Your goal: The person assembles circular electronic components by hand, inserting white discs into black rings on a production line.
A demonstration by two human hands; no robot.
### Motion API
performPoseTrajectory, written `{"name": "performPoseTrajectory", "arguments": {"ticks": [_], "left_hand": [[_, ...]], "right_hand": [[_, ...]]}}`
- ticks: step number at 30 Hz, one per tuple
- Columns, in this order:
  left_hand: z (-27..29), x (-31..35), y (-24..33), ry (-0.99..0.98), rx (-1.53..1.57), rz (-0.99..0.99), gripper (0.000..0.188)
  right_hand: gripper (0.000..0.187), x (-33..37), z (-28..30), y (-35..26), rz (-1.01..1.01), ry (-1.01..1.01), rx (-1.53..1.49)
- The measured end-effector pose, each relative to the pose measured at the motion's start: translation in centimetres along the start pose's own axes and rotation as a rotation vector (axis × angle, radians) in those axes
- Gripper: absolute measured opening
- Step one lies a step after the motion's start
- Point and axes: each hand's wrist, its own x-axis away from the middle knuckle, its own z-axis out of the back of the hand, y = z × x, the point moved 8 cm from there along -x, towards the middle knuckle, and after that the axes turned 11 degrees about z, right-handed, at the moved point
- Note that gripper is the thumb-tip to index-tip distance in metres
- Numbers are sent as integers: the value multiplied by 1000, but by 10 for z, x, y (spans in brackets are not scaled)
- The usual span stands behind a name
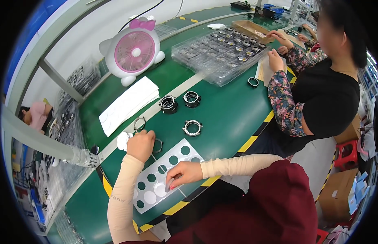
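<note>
Cream arm sleeves cover both forearms, the left bearing small lettering; a maroon garment, perhaps an apron, covers the lap.
</note>
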Motion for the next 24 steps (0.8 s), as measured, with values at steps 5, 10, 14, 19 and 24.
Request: {"name": "performPoseTrajectory", "arguments": {"ticks": [5, 10, 14, 19, 24], "left_hand": [[-1, 25, -45, -27, 394, 186, 11], [-1, 47, -63, -300, 964, 443, 11], [-26, 82, -53, -569, 1684, 766, 8], [-38, 109, -34, -596, 2183, 616, 23], [-29, 110, -39, -335, 2449, 446, 42]], "right_hand": [[18, -23, 8, -35, 292, 75, 115], [20, -71, 50, -65, 323, 420, 32], [20, -97, 62, -38, 303, 533, -252], [21, -90, 73, -26, 349, 674, 24], [22, -84, 65, -14, 186, 706, -258]]}}
